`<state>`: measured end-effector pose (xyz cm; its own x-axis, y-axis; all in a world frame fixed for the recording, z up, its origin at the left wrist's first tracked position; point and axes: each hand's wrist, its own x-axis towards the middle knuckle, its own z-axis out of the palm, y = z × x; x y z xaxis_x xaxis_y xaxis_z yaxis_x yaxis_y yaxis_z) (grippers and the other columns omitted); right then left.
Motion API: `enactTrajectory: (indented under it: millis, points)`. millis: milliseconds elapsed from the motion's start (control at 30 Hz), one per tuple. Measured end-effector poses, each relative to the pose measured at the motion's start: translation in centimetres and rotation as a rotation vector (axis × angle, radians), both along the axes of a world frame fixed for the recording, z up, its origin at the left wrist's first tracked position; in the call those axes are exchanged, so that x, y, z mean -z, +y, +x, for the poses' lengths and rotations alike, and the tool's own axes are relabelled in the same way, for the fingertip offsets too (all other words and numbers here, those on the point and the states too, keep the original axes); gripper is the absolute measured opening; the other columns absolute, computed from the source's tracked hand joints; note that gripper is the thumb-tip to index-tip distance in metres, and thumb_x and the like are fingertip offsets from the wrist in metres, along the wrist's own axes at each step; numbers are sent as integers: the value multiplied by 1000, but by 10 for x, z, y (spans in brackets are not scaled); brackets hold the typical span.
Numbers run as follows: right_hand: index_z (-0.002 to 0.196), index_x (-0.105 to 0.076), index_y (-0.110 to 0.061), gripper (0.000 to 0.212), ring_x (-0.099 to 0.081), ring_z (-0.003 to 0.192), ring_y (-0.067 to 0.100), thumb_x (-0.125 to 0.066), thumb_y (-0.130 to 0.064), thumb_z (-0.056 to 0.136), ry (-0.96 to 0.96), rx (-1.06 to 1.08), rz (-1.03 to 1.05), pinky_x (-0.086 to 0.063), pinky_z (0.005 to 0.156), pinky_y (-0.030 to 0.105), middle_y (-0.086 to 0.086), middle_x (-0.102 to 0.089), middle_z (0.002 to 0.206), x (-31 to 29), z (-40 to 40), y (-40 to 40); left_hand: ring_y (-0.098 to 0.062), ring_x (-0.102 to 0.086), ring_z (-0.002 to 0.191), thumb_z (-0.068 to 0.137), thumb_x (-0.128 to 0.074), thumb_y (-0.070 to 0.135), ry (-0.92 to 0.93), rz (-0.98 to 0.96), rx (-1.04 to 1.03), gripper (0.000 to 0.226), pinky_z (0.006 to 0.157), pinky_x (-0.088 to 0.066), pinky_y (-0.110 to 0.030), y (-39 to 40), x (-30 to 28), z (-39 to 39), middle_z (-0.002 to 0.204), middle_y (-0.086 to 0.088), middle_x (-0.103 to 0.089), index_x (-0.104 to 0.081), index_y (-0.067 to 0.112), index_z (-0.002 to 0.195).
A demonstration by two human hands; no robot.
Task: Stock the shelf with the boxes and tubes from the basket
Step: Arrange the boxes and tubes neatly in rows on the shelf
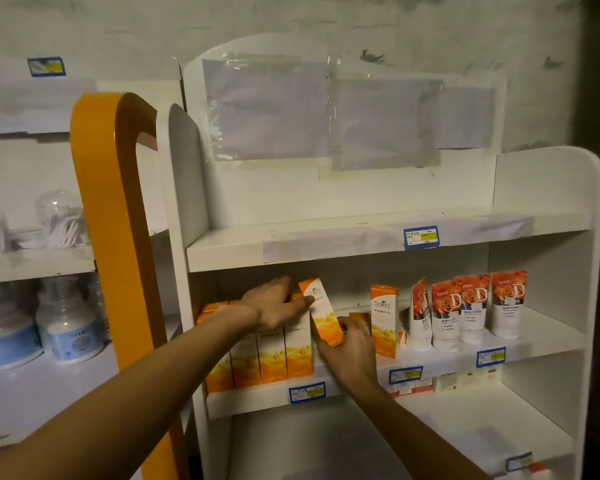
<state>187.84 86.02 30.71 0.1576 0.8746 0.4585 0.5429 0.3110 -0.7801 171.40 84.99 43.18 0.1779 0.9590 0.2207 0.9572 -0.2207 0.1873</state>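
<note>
Gripping a tilted orange box (321, 311), right hand (352, 351); left hand (274, 304) flat on boxed row (260, 358), dim white shelf (465, 356).

boxes (271, 358) orange-white | tubes (478, 306) white, orange roses | shelf (361, 251) white

Dim, seemingly scuffed white wall (430, 26)

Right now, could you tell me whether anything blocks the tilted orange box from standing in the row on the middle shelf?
Nothing visible does. The right hand grips the tilted orange box at its base, and the left hand rests on the row of orange boxes. The shelf gap toward the lone orange box looks open.
</note>
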Motion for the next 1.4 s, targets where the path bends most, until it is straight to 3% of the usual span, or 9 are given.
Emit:
enactTrajectory:
  millis: [133,233,300,600,967,1100,1200,1300,1400]
  points:
    - [119,-60,-19,42,-63,99,13,-74,-37,84,44,-14,0,-54,86,28,-4,-67,111,9,1,-2,-25,-59,110,96,-39,68,-5,-17,21,58,89,-47,-38,8,1,11,127,-2,-60,-50,21,129]
    - [121,-60,-21,42,-64,101,13,-74,-35,84,32,4,-20,-52,85,26,-5,-67,113,23,3,-3,-22,-61,94,99,-38,63,-4,-46,45,44,77,-47,-35,14,5,16,107,-3,-64,-55,24,109]
    - [120,-61,-21,42,-64,103,14,-75,-32,83,83,30,0,-53,85,27,-6,-67,112,29,3,-5,-22,-61,91,99,-40,61,1,-25,52,41,79,-50,-38,17,5,19,102,-3,-64,-55,23,106]
    - [124,-59,-26,45,-63,100,11,-74,-40,85,96,79,-6,-46,76,21,-8,-68,113,29,-1,-7,-20,-60,105,102,-31,60,5,-131,27,46,95,-50,-42,23,6,19,124,0,-63,-53,26,123]
    - [127,-53,-26,58,-62,110,15,-77,-48,78,-202,24,-56,-54,87,29,-6,-64,122,18,6,7,-26,-52,128,103,-26,60,48,-84,52,56,103,-42,-38,11,5,20,146,-3,-52,-36,29,149]
    - [126,-54,-25,58,-63,107,15,-75,-49,79,-311,10,-45,-54,87,27,-5,-65,120,14,11,11,-26,-56,122,102,-26,63,35,-44,53,58,97,-44,-36,7,8,21,140,-5,-56,-37,28,147]
    - [127,-51,-24,59,-64,108,15,-74,-51,79,-322,7,-45,-54,89,29,-4,-65,119,18,11,11,-28,-46,136,100,-26,66,54,-49,49,67,109,-38,-40,4,7,21,153,-5,-45,-25,29,156]
    - [128,-49,-25,63,-64,107,15,-73,-55,78,-305,18,-44,-54,88,30,-5,-66,119,20,9,9,-26,-35,145,97,-35,69,127,-44,77,73,115,-30,-42,3,7,21,161,0,-34,-24,29,157]
    - [127,-49,-25,62,-65,106,15,-72,-57,79,-304,15,-32,-54,87,28,-4,-66,119,19,7,8,-25,-41,140,86,-57,70,184,-45,89,84,113,-34,-42,5,7,20,156,1,-41,-28,29,154]
